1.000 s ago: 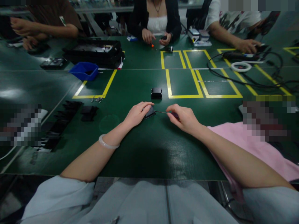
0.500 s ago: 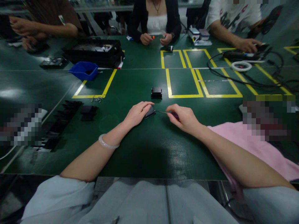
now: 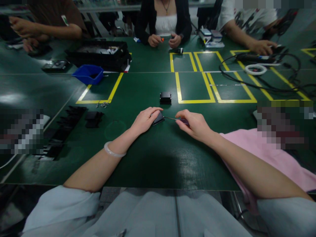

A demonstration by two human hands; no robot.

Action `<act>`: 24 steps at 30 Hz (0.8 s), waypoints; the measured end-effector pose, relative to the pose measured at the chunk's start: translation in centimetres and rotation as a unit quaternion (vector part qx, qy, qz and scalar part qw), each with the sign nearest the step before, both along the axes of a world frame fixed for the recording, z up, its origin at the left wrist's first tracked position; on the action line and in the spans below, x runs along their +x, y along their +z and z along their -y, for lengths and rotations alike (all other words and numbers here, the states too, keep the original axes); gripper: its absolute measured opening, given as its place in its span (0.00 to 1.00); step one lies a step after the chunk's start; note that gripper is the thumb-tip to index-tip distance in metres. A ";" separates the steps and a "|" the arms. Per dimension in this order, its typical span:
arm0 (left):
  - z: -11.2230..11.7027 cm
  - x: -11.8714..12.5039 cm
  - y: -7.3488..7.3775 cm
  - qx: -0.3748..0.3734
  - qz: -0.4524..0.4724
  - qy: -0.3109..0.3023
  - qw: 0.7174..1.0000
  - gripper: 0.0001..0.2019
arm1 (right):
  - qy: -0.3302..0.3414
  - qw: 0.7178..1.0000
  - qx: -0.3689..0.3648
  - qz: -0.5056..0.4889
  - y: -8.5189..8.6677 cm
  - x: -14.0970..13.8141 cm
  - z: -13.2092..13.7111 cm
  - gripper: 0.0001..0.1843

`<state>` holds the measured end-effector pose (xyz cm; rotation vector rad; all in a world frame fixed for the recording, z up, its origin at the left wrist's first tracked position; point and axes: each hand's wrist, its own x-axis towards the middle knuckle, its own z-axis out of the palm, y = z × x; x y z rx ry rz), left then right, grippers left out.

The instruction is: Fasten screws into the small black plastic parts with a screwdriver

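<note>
My left hand (image 3: 145, 120) lies curled over a small black part (image 3: 158, 118) and holds it down on the green table (image 3: 148, 158). My right hand (image 3: 195, 124) is closed around a small screwdriver (image 3: 172, 118), whose thin metal shaft points left and touches the black part. Just beyond my hands sits a second small black block (image 3: 165, 97) on its own. A pale bangle is on my left wrist.
Rows of black parts (image 3: 66, 128) lie at the left, with small screws (image 3: 103, 105) and a blue bin (image 3: 89, 74) behind them. A black tray (image 3: 101, 54) stands farther back. Yellow tape boxes (image 3: 195, 85) and cables (image 3: 259, 82) lie right. Other people work across the table. Pink cloth (image 3: 271, 158) lies right.
My hands stay in place on the part and screwdriver. The person across the table has shifted both hands slightly.
</note>
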<state>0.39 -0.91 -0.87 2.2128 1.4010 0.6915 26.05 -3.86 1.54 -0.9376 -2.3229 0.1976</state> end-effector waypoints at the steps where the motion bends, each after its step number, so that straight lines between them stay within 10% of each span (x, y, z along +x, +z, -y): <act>1: 0.0 0.0 0.0 0.000 0.000 0.000 1.000 0.22 | -0.002 1.000 -0.009 0.004 0.0 0.0 0.0 0.11; 24: 0.0 -0.1 -0.1 0.002 0.001 -0.001 1.000 0.22 | -0.004 1.000 0.010 -0.015 0.0 -0.1 0.1 0.09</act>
